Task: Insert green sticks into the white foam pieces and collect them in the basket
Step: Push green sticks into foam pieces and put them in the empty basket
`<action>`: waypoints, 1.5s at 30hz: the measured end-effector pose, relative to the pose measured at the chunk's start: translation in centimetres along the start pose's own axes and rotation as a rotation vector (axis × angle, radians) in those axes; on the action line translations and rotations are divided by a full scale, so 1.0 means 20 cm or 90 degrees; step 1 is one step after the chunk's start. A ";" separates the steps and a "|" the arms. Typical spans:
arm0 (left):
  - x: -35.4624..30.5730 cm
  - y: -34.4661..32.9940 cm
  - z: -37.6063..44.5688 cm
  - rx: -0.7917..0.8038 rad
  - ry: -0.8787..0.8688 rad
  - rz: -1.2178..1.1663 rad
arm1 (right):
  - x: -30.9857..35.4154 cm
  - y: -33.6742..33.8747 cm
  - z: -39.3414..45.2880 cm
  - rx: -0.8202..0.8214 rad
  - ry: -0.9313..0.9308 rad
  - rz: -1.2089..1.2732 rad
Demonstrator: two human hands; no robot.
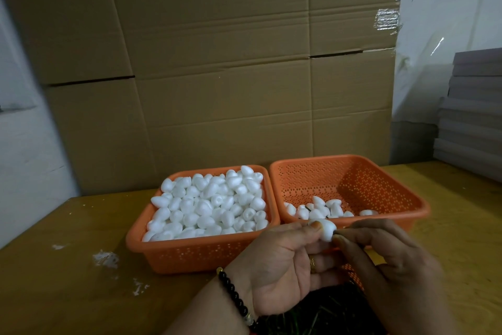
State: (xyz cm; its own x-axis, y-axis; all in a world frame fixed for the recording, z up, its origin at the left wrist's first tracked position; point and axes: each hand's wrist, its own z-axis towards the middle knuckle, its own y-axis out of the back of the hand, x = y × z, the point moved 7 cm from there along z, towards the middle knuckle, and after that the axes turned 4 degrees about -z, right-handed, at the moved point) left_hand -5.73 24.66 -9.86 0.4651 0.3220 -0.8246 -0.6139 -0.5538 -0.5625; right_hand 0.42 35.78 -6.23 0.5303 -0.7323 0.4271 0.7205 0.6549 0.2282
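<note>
Wooden table (81, 226), cardboard wall behind it. Two orange baskets side by side on it: left basket (190, 256) heaped with bare white foam pieces (206, 204), right basket (407, 207) mostly bare mesh with a small cluster of finished pieces (317, 209) at its near-left corner, a dark stick end poking out of one.

My left hand (274, 266) is palm up at near centre, beaded bracelet (233, 294) on the wrist, thumb and fingers curled round one foam piece (326, 230). It sits just over the near rim of the right basket. My right hand (385, 261) comes in from the right, fingertips pinched together against the piece's right end; I judge they're gripping a green stick, but the stick itself is nearly hidden.

Key relation: foam's long axis runs left-right, stick enters from the right along that axis. Push goes leftward into my left grip. Right basket lies just beyond both hands, so drop is a short move forward.

Dark green stick pile (320, 315) lies at near edge under my wrists.
</note>
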 end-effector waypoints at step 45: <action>-0.37 0.15 -0.01 -0.414 -0.308 0.688 | 0.02 -0.03 -0.01 0.090 0.016 -0.020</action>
State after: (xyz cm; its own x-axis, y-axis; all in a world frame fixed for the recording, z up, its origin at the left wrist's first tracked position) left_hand -10.81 20.56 -5.45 -0.4067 -0.3420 -0.8471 -0.0530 -0.9169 0.3957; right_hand 0.35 34.96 -6.40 0.5207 -0.7563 0.3962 0.6680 0.6498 0.3626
